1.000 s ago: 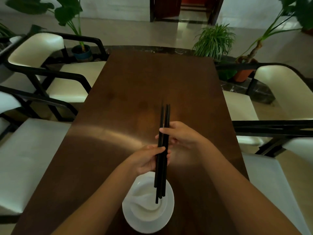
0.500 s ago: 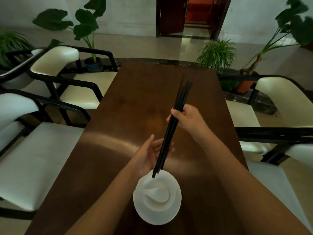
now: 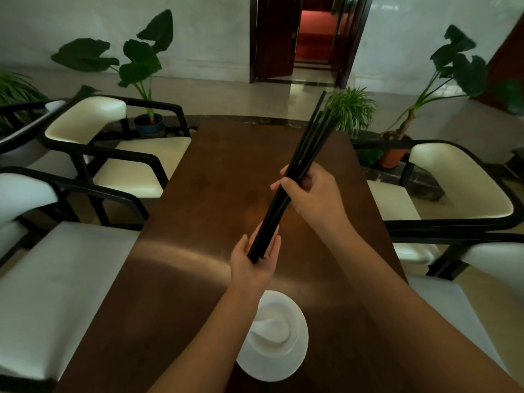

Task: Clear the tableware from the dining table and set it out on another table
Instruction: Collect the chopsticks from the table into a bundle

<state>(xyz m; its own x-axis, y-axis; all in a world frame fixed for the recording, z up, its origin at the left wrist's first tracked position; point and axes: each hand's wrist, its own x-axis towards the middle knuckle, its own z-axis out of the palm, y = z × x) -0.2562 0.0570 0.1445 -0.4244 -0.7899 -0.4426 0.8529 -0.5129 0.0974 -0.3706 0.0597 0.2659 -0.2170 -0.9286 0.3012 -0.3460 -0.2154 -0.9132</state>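
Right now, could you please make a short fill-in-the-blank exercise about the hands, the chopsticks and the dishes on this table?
1. The right hand grips a bundle of black ____.
2. The lower ends of the chopsticks press against the open palm of the ____ hand.
3. The white plate stands on the brown ____.
4. On the plate lies a white ____.

Missing words: chopsticks; left; table; spoon
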